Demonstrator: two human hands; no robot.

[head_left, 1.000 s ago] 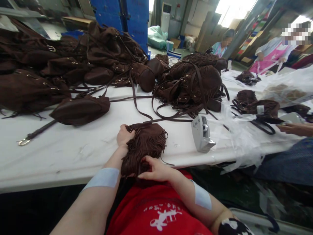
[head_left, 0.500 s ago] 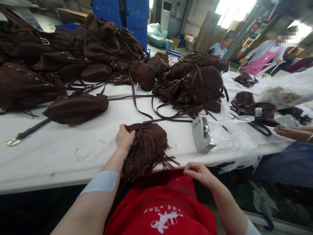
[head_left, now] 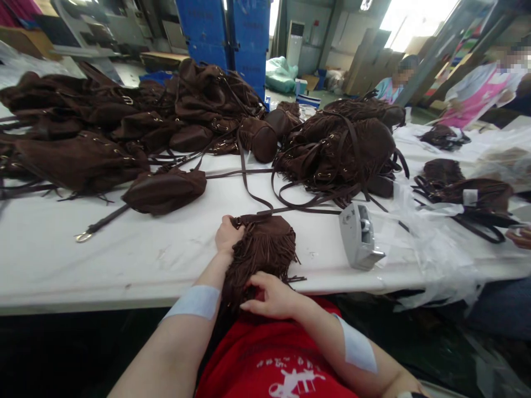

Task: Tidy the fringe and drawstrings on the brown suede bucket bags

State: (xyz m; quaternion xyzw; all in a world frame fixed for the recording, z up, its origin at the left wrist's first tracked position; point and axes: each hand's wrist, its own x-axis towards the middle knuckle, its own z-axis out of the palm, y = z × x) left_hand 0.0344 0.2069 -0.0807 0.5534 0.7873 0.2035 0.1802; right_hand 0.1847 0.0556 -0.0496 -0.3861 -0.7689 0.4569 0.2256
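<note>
A dark brown fringed bag (head_left: 269,237) lies at the table's front edge, its strips hanging toward me. My left hand (head_left: 229,235) is closed on the bag's upper left corner. Over the lower fringe reaches my right hand (head_left: 269,296), thumb and forefinger apart and nothing seen between them. Whether its fingertips touch the strips I cannot tell. A thin brown strap runs along the table just beyond the bag. To the right stands a grey tape dispenser (head_left: 360,236).
Piles of brown bags (head_left: 336,143) cover the far side of the white table (head_left: 166,276). One bag (head_left: 166,190) lies nearer on the left, its strap ending in a metal clasp (head_left: 83,237). Crumpled clear plastic (head_left: 435,249) lies right. A co-worker's hand (head_left: 518,236) shows at the right edge.
My right hand has moved left, from beside the bag to over its lower fringe. My left hand keeps its hold on the corner. The view has turned somewhat left.
</note>
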